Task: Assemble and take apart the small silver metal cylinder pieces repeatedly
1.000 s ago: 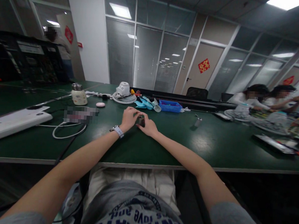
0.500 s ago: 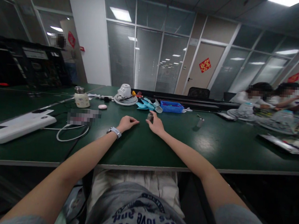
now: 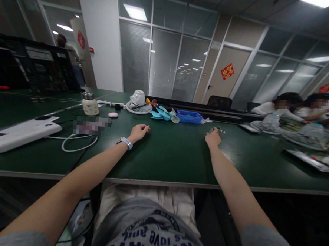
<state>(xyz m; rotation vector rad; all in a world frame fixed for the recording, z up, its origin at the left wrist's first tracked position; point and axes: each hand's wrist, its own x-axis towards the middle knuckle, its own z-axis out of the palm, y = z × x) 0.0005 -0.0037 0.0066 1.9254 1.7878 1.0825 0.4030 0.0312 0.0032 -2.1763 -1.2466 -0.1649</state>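
My right hand [image 3: 214,138] is closed around a small grey metal cylinder [image 3: 211,130], largely covered by the fingers. Just beyond it, at the right side of the fingers, is a second small silvery cylinder [image 3: 222,131], partly hidden by the hand. Whether the two cylinders touch, I cannot tell. My left hand [image 3: 138,133], with a watch on its wrist, rests over the green tabletop with fingertips pressed together. What lies in that pinch, if anything, is too small to make out.
Beyond my hands lie a white fan head [image 3: 138,103], blue fan blades [image 3: 161,114] and a blue basket [image 3: 189,117]. To the left are a flask [image 3: 89,105], a pink oval thing [image 3: 113,115] and a white power strip [image 3: 24,136] with cable. Two people sit at right.
My right hand has carried its cylinder rightward, from in front of the blue basket to beside the other cylinder. My left hand has shifted slightly left, its fingers drawn closer together.
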